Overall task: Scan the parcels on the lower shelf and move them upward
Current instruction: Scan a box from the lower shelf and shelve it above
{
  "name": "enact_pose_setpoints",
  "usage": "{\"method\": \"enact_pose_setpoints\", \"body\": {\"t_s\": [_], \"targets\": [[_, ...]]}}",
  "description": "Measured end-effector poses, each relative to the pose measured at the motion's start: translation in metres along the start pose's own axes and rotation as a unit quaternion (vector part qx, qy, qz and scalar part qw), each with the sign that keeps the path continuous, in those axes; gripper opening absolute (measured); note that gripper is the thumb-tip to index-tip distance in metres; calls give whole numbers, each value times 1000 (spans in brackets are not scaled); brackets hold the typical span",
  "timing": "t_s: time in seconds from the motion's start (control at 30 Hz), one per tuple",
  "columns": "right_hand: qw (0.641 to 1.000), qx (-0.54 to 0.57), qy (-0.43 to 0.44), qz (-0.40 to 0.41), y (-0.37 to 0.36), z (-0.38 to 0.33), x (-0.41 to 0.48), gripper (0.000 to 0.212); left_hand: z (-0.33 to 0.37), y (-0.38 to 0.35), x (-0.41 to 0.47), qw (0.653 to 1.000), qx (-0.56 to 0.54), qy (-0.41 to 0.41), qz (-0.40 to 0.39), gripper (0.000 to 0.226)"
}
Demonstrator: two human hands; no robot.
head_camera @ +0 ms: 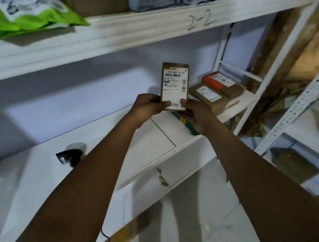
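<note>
Our left hand (147,108) and right hand (194,111) both grip a small brown labelled parcel (175,85), upright. A barcode scanner (69,155) lies on the white shelf (137,143).

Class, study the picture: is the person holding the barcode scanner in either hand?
No, the scanner lies on the lower shelf, while the left hand and right hand both hold the labelled brown parcel.

Pale blue wall (73,94) at back. Rough wooden post (315,41) far right, perforated white metal rack (300,104) just beside it. Brown cardboard piece (295,165) low on rack. White floor (204,214) below.
</note>
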State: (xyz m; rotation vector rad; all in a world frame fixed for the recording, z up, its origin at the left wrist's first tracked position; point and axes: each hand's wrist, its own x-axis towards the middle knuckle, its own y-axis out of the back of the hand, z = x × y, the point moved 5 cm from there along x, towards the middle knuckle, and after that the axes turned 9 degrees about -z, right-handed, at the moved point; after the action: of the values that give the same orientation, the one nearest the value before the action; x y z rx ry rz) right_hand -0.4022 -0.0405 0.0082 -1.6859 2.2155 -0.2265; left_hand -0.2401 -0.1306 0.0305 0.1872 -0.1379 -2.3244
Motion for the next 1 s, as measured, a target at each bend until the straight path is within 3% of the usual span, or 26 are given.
{"method": "enact_pose_setpoints", "body": {"t_s": [0.23,0.37,0.53,0.67,0.8,1.0], "targets": [[999,-19,48,14,74,-66,-56,22,56,-95,9,999,24,-25,-21,34],[997,-33,60,23,111,-95,-87,28,83,-141,9,998,47,-41,-16,26],[992,-67,102,45,154,-133,-126,22,125,-196,-1,992,99,-81,-17,46],[989,-69,119,49,183,-164,-157,17,156,-235,-10,988,79,-129,-32,40],[984,-81,149,44,200,-201,-165,16,188,-257,-8,983,53,-172,-29,31],[976,-87,197,32,187,-255,-151,15,244,-247,3,975,66,-211,-15,44]]}}
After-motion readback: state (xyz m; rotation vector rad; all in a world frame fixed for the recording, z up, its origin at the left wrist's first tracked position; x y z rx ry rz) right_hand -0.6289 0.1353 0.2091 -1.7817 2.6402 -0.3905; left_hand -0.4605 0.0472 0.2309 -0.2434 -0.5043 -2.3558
